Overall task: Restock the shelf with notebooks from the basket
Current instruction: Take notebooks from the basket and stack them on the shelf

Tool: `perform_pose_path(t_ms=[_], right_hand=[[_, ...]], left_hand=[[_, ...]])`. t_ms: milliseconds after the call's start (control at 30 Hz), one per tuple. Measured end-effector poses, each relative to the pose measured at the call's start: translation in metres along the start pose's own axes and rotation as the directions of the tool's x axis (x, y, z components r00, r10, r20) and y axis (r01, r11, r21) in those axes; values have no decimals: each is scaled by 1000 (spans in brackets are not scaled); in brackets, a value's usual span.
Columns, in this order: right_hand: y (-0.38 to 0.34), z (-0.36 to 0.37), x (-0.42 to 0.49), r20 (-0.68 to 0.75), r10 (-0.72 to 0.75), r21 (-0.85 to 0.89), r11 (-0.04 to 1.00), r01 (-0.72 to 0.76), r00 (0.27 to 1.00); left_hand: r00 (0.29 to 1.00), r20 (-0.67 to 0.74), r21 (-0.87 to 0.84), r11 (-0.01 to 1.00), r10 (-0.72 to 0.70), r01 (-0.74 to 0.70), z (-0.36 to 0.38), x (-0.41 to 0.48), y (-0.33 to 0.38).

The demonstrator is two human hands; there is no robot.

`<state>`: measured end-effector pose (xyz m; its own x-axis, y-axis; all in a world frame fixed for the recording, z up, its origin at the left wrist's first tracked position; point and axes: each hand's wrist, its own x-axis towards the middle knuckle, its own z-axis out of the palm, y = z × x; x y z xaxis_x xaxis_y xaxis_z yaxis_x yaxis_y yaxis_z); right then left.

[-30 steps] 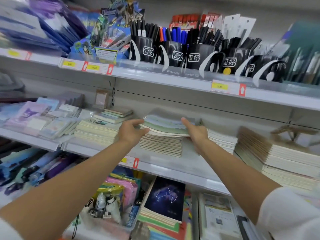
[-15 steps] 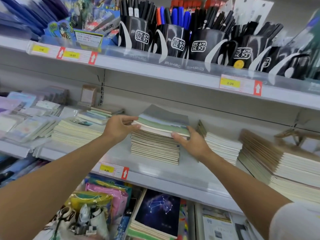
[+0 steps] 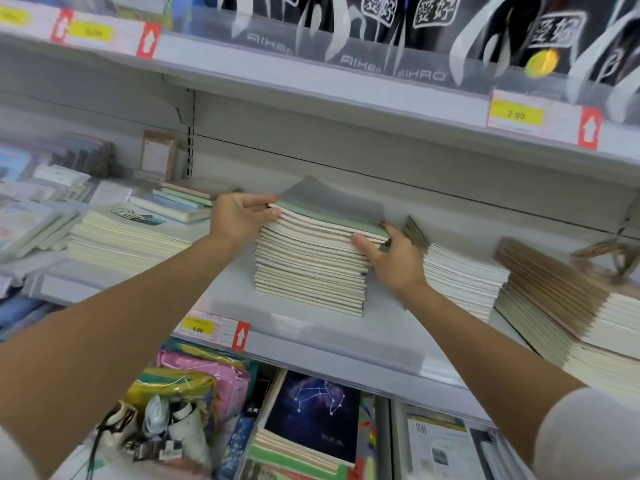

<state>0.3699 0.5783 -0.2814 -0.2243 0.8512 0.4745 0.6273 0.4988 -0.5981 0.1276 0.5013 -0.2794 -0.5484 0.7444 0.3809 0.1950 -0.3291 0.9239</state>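
Above the right hand (image 3: 394, 258) a yellow tag (image 3: 516, 115) reads 2.00, and a clear strip (image 3: 356, 62) says AIHAO under black pen cups (image 3: 429, 26). Below the left hand (image 3: 239, 216) a second tag (image 3: 198, 327) reads 6.00. Between them, the top notebooks (image 3: 322, 220) of a stack on the shelf (image 3: 311, 344) are held: the left pinches their left edge and the right clasps their right corner.

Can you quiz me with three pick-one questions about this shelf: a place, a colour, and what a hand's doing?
1. Where is the starry notebook? A. on the floor B. below the notebook stack C. in a hand
2. What colour is the 6.00 price label? A. yellow B. blue C. black
3. What is the left hand doing? A. hanging free B. pointing upward C. pinching the stack's top notebooks
Answers: B, one shelf lower; A, yellow behind the numbers; C, fingers close on the corner.
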Motion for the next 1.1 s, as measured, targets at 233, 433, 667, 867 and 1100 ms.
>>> perform_pose_path(t_ms=[233, 433, 667, 867, 1100], right_hand=[[4, 16, 1, -28, 12, -90, 996, -14, 1000], [0, 20, -1, 70, 100, 80, 991, -105, 993], [-6, 7, 1, 87, 31, -102, 995, -22, 996], [-28, 9, -19, -150, -320, -318, 912, 261, 936], [-92, 61, -90, -19, -462, 6, 887, 462, 887]], left_hand=[[998, -58, -64, 998, -7, 4, 5, -3, -8], [1000, -7, -124, 992, -12, 11, 11, -11, -7], [992, 110, -44, 997, -64, 69, 4, -22, 4], [997, -65, 152, 987, -46, 56, -25, -51, 12], [968, -174, 416, 877, -183, 241, -106, -121, 3]])
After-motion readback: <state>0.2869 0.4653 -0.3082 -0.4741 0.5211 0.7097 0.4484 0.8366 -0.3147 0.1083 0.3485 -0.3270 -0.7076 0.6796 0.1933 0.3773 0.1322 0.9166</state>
